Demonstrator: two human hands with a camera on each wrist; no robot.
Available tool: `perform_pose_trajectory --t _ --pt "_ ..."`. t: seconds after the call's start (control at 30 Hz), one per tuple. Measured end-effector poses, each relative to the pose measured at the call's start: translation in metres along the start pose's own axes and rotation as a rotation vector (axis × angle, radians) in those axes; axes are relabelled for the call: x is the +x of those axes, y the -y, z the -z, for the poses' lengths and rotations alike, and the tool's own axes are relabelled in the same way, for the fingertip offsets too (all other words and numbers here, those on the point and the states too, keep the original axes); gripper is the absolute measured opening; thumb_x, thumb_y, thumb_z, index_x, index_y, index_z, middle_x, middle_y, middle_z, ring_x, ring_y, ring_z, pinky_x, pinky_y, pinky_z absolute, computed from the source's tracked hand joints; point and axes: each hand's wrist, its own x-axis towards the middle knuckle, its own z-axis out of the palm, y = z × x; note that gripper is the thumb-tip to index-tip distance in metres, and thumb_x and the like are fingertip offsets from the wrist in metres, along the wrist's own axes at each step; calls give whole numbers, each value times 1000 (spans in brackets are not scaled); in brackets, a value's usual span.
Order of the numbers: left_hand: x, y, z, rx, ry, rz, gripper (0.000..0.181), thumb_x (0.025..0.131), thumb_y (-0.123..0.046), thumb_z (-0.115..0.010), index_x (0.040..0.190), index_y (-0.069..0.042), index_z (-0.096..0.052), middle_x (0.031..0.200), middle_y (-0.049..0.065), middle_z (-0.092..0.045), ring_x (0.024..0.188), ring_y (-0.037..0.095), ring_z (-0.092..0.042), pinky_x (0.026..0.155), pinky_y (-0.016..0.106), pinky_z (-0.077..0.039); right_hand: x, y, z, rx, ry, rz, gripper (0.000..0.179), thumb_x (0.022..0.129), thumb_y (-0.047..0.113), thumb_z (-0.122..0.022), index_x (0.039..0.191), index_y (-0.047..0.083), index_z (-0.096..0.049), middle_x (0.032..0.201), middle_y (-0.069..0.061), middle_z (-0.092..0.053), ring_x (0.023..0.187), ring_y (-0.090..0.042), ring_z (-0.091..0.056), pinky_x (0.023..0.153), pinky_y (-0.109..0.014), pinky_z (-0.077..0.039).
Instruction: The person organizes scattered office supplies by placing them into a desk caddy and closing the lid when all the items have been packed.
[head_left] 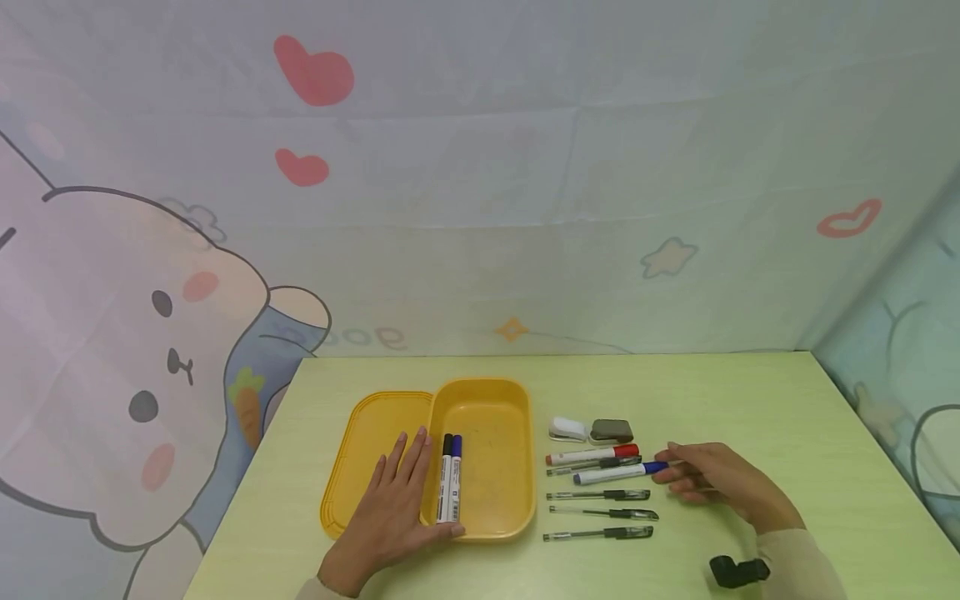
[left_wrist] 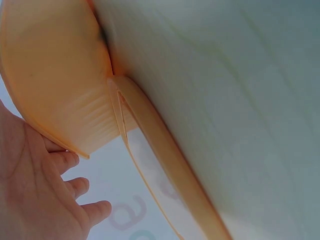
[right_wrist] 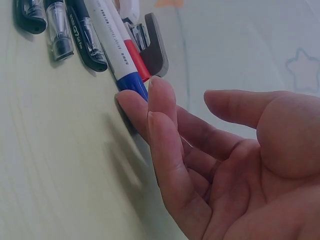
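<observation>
My left hand [head_left: 392, 510] rests with spread, straight fingers on the left rim of a yellow plastic box [head_left: 497, 467]. Inside it, a black-capped marker [head_left: 446, 483] and a blue-capped marker [head_left: 457, 479] lie side by side. My right hand [head_left: 720, 482] is at the capped end of another blue marker [head_left: 611, 475] on the table. In the right wrist view its fingers are loosely bent by the blue cap [right_wrist: 131, 82], and the thumb stands apart from it. Whether a fingertip touches the cap I cannot tell.
A red marker [head_left: 592, 455] and several black gel pens [head_left: 600, 495] lie right of the box. Behind them sit a white stapler [head_left: 567, 428] and a grey stapler [head_left: 611, 430]. The yellow lid [head_left: 348, 467] lies left of the box.
</observation>
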Motion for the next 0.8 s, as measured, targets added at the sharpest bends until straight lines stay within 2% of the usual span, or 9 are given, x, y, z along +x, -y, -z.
perform_pose_trajectory --t 0.33,0.6,0.8 --pt "0 0 1 -2 -8 -1 123 78 -86 -56 162 -4 -19 171 10 -14 156 37 -15 120 62 -25 1 -4 2 33 -1 -17 62 106 48 -49 137 -6 -54 108 -10 -77 78 -9 -71 71 -28 -60" --pt "-2 0 2 1 9 2 123 79 -88 -52 163 -4 -18 171 10 -13 156 36 -14 121 60 -24 1 -6 2 44 10 -21 64 106 48 -48 138 -7 -53 105 -10 -77 79 -10 -72 71 -28 -61" --pt "-1 -2 3 -8 16 9 123 78 -86 -55 163 -5 -18 171 9 -13 157 35 -13 121 60 -24 2 -8 3 61 35 -8 57 109 41 -43 137 -8 -53 105 -11 -77 80 -11 -72 72 -28 -61"
